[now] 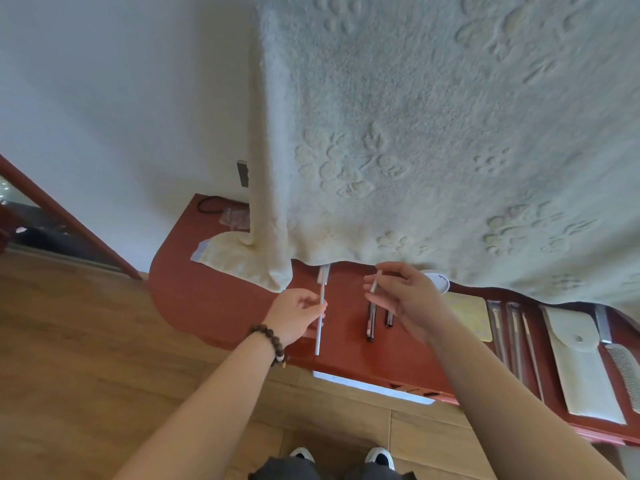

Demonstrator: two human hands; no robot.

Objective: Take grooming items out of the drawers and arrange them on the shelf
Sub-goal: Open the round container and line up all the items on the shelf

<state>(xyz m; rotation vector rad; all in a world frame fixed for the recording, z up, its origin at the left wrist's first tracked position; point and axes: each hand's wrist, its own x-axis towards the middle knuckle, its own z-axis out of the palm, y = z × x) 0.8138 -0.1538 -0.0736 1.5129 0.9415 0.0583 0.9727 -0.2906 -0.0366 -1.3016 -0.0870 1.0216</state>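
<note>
My left hand [298,315] pinches a long thin silver stick [319,327], a razor-like tool whose head lies under the towel edge, over the red shelf [214,306]. Just to the right, my right hand [405,299] holds a short white stick [374,283] between thumb and fingers above the shelf. Two dark pencil-like items [371,322] lie side by side on the shelf under my right hand. Farther right along the shelf lie a yellow card [472,315], several thin metal tools [512,341], a white pouch [581,362] and a comb [625,372].
A large cream towel [433,133] hangs down over the back of the shelf. A folded cloth [239,258] and a black cable [207,204] lie at the shelf's left end. A white drawer edge [374,388] sticks out below the shelf. Wooden floor lies to the left.
</note>
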